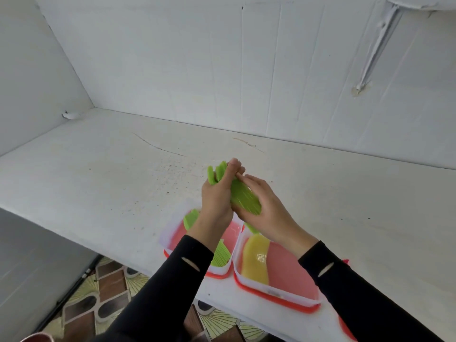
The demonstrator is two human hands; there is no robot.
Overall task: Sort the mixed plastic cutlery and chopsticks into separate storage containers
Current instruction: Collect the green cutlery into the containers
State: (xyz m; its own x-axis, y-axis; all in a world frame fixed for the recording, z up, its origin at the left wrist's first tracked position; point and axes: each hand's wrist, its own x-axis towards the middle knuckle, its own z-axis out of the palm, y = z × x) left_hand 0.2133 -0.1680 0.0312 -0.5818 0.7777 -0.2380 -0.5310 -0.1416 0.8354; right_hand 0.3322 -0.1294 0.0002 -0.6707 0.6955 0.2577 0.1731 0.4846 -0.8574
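Both hands hold one bundle of green plastic cutlery (243, 197) above the table. My left hand (218, 198) grips its upper part, and the green ends stick out above the fingers. My right hand (266, 208) cups the lower part from the right. Below the hands stand two translucent white containers with red bases. The left container (170, 233) holds more green cutlery, partly hidden by my left forearm. The right container (283, 296) holds a stack of yellow cutlery (256, 260). What kind of pieces the green ones are is not clear.
The white table (111, 183) reaches back to a white wall and a side wall on the left. Its front edge runs diagonally past the containers. Beneath it lies patterned floor (111, 287) with shoes. A red object (346, 327) lies at the table's near right edge.
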